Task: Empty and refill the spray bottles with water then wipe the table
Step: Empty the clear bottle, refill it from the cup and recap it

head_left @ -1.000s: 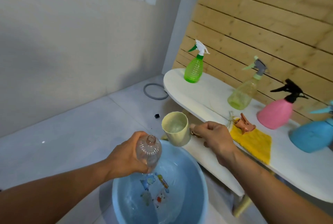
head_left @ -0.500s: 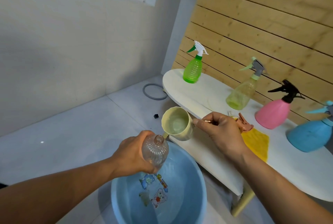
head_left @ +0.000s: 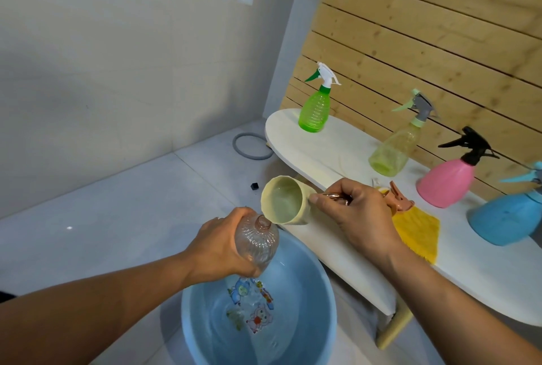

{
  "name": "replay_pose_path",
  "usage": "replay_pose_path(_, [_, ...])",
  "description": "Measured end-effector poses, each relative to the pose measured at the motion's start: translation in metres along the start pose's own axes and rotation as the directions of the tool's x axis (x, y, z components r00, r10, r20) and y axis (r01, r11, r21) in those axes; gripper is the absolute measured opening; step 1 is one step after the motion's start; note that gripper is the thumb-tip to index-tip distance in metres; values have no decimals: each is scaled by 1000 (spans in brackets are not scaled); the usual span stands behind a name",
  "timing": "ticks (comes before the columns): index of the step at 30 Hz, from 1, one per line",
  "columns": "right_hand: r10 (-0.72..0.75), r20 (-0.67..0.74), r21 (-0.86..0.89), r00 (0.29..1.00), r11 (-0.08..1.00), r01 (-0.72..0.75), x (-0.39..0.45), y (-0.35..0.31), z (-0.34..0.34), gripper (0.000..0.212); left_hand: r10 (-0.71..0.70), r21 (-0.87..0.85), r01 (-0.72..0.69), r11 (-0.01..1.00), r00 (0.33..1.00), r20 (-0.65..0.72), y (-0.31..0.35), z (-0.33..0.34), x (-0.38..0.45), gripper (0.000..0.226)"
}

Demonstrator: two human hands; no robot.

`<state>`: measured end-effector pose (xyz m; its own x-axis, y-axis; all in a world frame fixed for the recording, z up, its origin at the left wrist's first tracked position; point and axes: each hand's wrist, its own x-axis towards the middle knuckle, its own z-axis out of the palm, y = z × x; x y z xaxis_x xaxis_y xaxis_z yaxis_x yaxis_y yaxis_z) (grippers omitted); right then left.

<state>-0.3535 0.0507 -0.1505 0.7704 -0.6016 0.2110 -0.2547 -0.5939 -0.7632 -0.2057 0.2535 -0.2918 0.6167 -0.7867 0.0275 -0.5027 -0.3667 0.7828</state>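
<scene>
My left hand (head_left: 218, 247) grips a clear ribbed bottle (head_left: 257, 243) with its cap off, held upright over the blue basin (head_left: 318, 320). My right hand (head_left: 356, 213) holds a cream cup (head_left: 286, 204) by its handle, tilted so its lip sits right above the bottle's open neck. The cup holds some water. The bottle's pink spray head (head_left: 399, 202) lies on the white table (head_left: 337, 156) beside a yellow cloth (head_left: 418, 232).
On the table stand a green spray bottle (head_left: 315, 109), a pale yellow-green one (head_left: 394, 150), a pink one (head_left: 448, 181) and a blue one (head_left: 507, 215). The basin holds water. A grey ring (head_left: 252, 146) and a small black piece (head_left: 254, 185) lie on the floor.
My right hand has tipped the cup and brought it down to the bottle's neck. My left hand has shifted the bottle slightly right under the cup.
</scene>
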Motion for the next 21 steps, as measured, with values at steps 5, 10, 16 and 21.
replay_pose_path(5, [-30,-2,-32,1000,999,30,-2,-7,-2,26,-12,0,12,1000,1000,-7,0,0,1,108])
replay_pose_path(10, [-62,-17,-102,998,993,60,-4,-14,-4,25,-16,0,16,1000,1000,-15,-2,1,2,106])
replay_pose_path(16, [-107,-30,-153,994,983,101,-6,-18,-7,24,-12,8,12,1000,1000,-17,-4,2,2,105])
replay_pose_path(21, [-144,-31,-181,989,974,136,-7,-19,-7,23,-17,12,17,1000,1000,-17,-4,1,2,107])
